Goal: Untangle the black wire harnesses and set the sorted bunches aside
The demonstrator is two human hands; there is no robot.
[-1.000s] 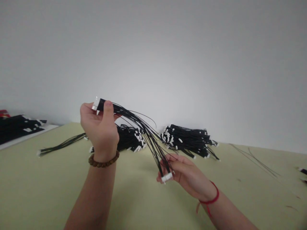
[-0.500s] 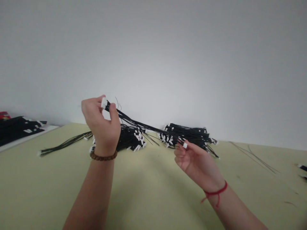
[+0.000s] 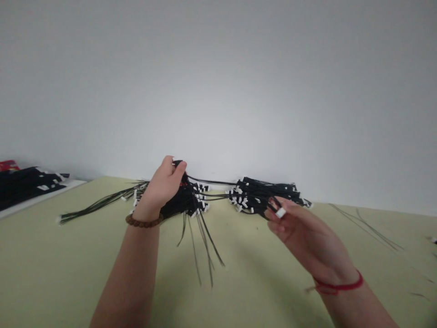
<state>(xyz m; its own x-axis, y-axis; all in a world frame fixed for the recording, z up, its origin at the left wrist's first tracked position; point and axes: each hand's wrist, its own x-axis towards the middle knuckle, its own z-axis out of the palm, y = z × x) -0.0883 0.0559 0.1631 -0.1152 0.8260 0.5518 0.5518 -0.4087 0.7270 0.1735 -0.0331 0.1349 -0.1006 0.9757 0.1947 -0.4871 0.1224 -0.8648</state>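
Note:
My left hand [image 3: 163, 186] is closed, its thumb and fingers pinching black wires [image 3: 178, 164]. Several loose wire ends [image 3: 206, 246] hang down and fan out below it. Behind and beneath this hand lies a pile of black cable harnesses [image 3: 175, 205] with white connectors. My right hand [image 3: 307, 237] pinches a small white connector [image 3: 281, 212] with short black wires at its back. Thin black wires [image 3: 215, 197] stretch across between the two hands; whether they join the held connector is hidden against the right pile of harnesses [image 3: 266, 191].
A bundle of wires [image 3: 95, 203] sticks out left from the left pile. More black harnesses [image 3: 27, 187] lie on a white surface [image 3: 41, 197] at far left, by a red item [image 3: 8, 165]. Loose thin wires [image 3: 368, 228] lie right on the yellow-green table [image 3: 239, 291], against a pale wall.
My left hand has lowered and moved right, and its white connector no longer shows clearly. Loose wire ends now hang below it. My right hand has moved right and slightly down with its connector.

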